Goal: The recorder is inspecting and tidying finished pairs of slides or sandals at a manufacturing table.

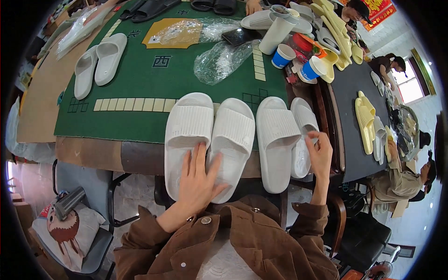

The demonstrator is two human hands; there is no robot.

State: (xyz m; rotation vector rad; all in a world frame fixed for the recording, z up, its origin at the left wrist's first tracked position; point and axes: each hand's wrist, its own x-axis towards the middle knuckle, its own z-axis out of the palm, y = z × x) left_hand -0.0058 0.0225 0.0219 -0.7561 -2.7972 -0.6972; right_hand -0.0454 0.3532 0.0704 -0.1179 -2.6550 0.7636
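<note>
In front of me lie two white slide sandals side by side, a left one (187, 122) and a right one (237, 122). My left hand (198, 179) rests on them with fingers spread, its fingertips over the footbeds just below the ribbed straps. Just right of them is another white slide (275, 158), its strap ribbed too. Beside that, a further white slide (302, 156) is turned somewhat on its side. My right hand (320, 154) is at its right edge, fingers bent and apart; whether they touch it I cannot tell.
On the green mat (135, 123) are a white slide pair (106, 63), clear plastic bags (221, 63), a phone (240, 36) and paper cups (283, 57). Yellow slides (366, 121) lie on the dark table to the right, where other people work. A chair (86, 179) stands at left.
</note>
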